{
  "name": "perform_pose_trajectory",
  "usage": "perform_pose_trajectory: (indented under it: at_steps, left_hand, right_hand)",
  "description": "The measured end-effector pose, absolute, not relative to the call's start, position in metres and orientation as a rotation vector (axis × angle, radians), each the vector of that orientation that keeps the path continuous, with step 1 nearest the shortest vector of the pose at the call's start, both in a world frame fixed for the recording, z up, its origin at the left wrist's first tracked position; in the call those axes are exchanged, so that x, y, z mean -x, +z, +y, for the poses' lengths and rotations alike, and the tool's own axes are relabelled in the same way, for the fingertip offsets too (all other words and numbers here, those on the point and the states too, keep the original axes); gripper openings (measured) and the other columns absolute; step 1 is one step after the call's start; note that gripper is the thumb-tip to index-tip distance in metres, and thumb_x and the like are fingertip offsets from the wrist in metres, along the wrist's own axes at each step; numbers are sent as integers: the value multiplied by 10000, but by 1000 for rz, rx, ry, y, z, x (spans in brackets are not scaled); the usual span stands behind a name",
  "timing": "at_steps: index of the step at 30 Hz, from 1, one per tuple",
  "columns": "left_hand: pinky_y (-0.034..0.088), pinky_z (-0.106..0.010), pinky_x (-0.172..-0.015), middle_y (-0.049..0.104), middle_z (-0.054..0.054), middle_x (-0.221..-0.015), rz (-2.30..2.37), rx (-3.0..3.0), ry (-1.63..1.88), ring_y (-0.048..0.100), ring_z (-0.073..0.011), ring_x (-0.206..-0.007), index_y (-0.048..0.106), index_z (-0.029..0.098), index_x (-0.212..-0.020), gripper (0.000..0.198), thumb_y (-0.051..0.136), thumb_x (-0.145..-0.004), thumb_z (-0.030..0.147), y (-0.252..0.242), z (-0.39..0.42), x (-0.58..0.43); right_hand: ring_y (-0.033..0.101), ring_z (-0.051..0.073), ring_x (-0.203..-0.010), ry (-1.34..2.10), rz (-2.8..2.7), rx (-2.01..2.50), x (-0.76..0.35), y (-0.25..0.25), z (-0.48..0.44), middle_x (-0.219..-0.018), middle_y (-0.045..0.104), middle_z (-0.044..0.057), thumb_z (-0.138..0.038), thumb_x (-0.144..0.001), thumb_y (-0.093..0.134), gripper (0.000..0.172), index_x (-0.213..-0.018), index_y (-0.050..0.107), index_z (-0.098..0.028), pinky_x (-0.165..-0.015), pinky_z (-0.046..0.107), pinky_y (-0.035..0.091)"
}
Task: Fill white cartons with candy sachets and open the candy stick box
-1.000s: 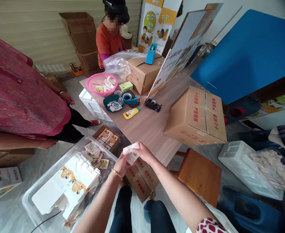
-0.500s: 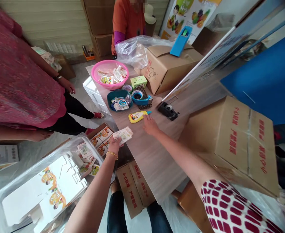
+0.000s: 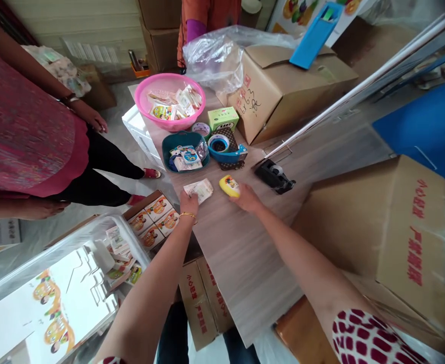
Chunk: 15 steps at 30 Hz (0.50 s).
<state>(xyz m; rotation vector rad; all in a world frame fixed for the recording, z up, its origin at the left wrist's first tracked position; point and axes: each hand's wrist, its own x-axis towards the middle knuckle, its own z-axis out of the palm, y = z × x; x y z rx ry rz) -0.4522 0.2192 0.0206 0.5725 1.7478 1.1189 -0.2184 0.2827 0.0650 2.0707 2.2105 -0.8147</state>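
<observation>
My left hand [image 3: 189, 203], with a gold bracelet at the wrist, is closed on a small stack of printed packets [image 3: 201, 190] over the table's left edge. To its right, my right hand [image 3: 248, 198] grips a yellow squeeze bottle [image 3: 229, 185] by its nozzle end; the fingers hide the blue nozzle. A picture label shows on the bottle's body. Just beyond both hands stand a dark green basket [image 3: 166, 157] with packets in it and a blue tape dispenser [image 3: 228, 157]. A black tape dispenser [image 3: 274, 176] sits right of the bottle.
A pink basin [image 3: 139, 103] of packets and a large carton [image 3: 262, 108] stand farther back. Left of the wooden table [image 3: 230, 263] are boxed cartons [image 3: 158, 215] and a clear plastic bin [image 3: 137, 241]. One person [image 3: 36, 126] stands at left, another [image 3: 207, 15] behind the table.
My right hand has closed around the yellow bottle's nozzle end and turned the bottle. My left hand has carried the packets forward over the table. The view has shifted.
</observation>
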Motion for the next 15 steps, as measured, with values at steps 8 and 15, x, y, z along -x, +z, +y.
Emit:
perform_pose_trajectory:
  at_steps: [8,15]
  left_hand:
    - [449,-467,-1016,596,-271,-1336,1855,-332,1080,597,-318,-1256,500,98,-1279,361,549,-923,135,28,274,399]
    - [560,-379,-838,716,-171,-1112,1740,-311,1092,722,-268,-1006,599,139,-1219,332,534,-921,271,31,274,408]
  right_hand:
    - [552,343,-1170,-768,2495,-2376,274,79,249,-1295,533,218,-516,-942,611,855,-1615,256,-127,-1003,442,473]
    - [502,347,-1138,-483,2488,-2164,313,60,243,-1328,537,219,-481,-1030,467,658,-1605,371,-176,-1002,469,422]
